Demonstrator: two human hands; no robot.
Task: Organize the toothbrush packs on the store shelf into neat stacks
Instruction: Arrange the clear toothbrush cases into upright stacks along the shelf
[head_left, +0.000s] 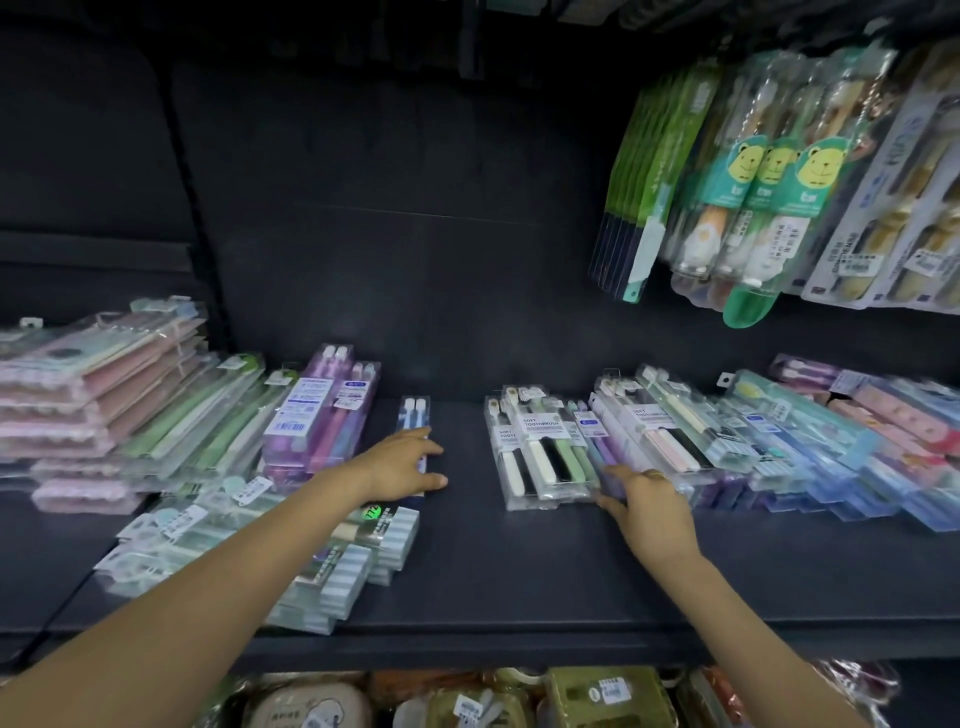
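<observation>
On the dark shelf (467, 561) lies a single blue toothbrush pack (414, 415), and my left hand (402, 465) rests over its near end with fingers relaxed. A stack of "soft toothbrush" packs (540, 447) sits right of centre. My right hand (647, 501) reaches to the near right corner of that stack, fingers touching the purple packs (610, 449) beside it. A purple stack (322, 415) stands left of the blue pack. Striped clear packs (332, 561) lie under my left forearm.
Pink and green packs (104, 395) are piled at the far left. Blue and pink packs (831, 447) fan out at the right. Hanging toothbrush packs (753, 187) fill the upper right. Boxed goods (571, 696) sit on the shelf below.
</observation>
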